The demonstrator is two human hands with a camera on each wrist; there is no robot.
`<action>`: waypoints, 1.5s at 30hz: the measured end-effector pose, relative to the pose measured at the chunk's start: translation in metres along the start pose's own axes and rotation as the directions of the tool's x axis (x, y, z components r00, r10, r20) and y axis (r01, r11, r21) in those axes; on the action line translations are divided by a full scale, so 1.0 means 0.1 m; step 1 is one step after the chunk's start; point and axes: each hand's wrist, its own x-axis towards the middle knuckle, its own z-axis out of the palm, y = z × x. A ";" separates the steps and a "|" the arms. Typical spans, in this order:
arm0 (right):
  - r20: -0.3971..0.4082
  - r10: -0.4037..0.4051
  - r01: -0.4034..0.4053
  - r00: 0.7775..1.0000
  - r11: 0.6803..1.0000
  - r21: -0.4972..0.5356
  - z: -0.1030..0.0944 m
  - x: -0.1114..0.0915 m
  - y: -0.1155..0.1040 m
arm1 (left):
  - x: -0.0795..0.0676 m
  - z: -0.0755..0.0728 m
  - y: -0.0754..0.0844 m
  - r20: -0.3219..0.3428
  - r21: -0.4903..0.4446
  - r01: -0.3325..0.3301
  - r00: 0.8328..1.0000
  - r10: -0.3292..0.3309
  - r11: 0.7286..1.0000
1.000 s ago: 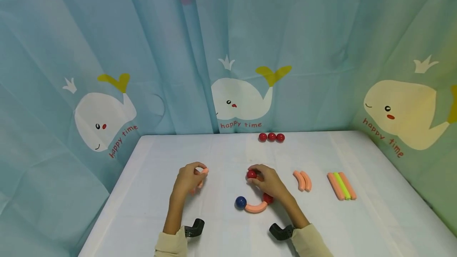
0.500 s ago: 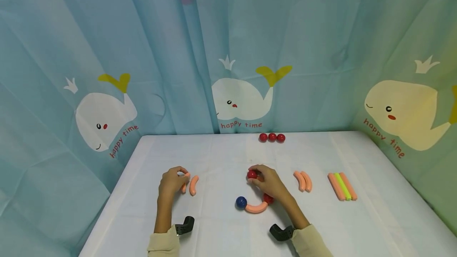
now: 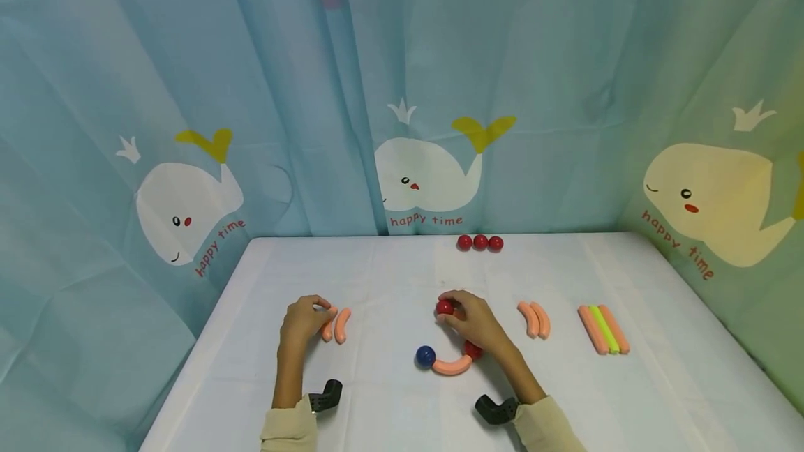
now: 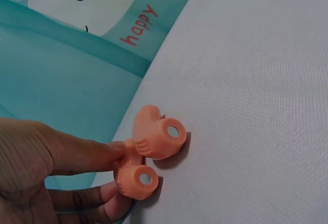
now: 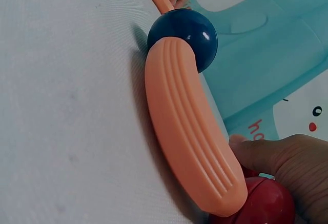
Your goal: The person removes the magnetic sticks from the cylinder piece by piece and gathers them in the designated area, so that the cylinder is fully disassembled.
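My left hand point(image 3: 304, 321) pinches a curved orange magnetic stick point(image 3: 327, 332) between thumb and fingers, close to the tabletop. Beside it, on the right, lies a second curved orange stick point(image 3: 342, 326); pale round inserts show in both ends in the left wrist view. My right hand point(image 3: 474, 319) holds a red ball point(image 3: 444, 307) by its fingertips. Below that hand, another curved orange stick point(image 3: 452, 367) joins a blue ball point(image 3: 425, 356) to a second red ball point(image 3: 473, 349), which the right wrist partly hides.
Several other pieces lie on the white table point(image 3: 389, 410): a row of red balls point(image 3: 480, 243) at the back edge, a pair of curved orange sticks point(image 3: 534, 319), and straight orange sticks flanking a yellow-green stick point(image 3: 604, 328) at right. A whale-print curtain point(image 3: 339, 89) hangs behind.
My left hand has shifted left with one curved stick and set it down alongside, leaving the other to its right; lately the gap between them has narrowed slightly. The right hand stays put.
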 end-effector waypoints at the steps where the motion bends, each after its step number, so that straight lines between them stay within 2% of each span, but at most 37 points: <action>1: -0.001 -0.004 0.004 1.000 1.000 -0.001 0.00 0.00 0.00 | 0.00 0.00 0.00 0.001 0.000 0.001 1.000 -0.001 1.000; 14: -0.025 -0.012 0.012 1.000 1.000 0.001 0.02 -0.02 0.00 | 0.00 0.03 0.03 -0.002 0.010 -0.013 1.000 0.013 1.000; 24: -0.016 0.005 -0.005 1.000 1.000 -0.006 0.01 -0.04 0.00 | 0.02 0.03 0.02 -0.017 0.014 0.005 1.000 -0.005 1.000; 27: -0.015 0.006 -0.006 1.000 1.000 0.008 0.01 -0.04 -0.01 | 0.02 0.04 0.04 -0.045 -0.001 -0.018 0.999 0.018 1.000; 30: -0.014 0.011 -0.011 1.000 1.000 0.012 0.01 -0.04 -0.01 | 0.02 0.07 0.08 -0.092 -0.017 -0.081 0.993 0.079 0.997; 34: 0.006 0.024 -0.024 1.000 0.999 0.023 -0.01 -0.04 -0.01 | -0.01 0.10 0.18 -0.144 -0.072 -0.201 0.971 0.190 0.977; 37: 0.021 0.033 -0.034 0.999 0.998 0.045 -0.02 -0.04 0.00 | -0.03 0.15 0.28 -0.144 -0.122 -0.308 0.946 0.290 0.943; 39: 0.025 0.042 -0.043 0.999 0.997 0.058 -0.04 -0.05 0.00 | -0.05 0.21 0.35 -0.120 -0.143 -0.384 0.922 0.369 0.912; 42: 0.038 0.064 -0.067 0.997 0.995 0.079 -0.07 -0.05 0.00 | -0.07 0.33 0.48 -0.045 -0.158 -0.464 0.885 0.463 0.871; 45: 0.055 0.105 -0.110 0.993 0.989 0.099 -0.11 -0.04 0.00 | -0.11 0.47 0.59 0.046 -0.166 -0.508 0.852 0.521 0.845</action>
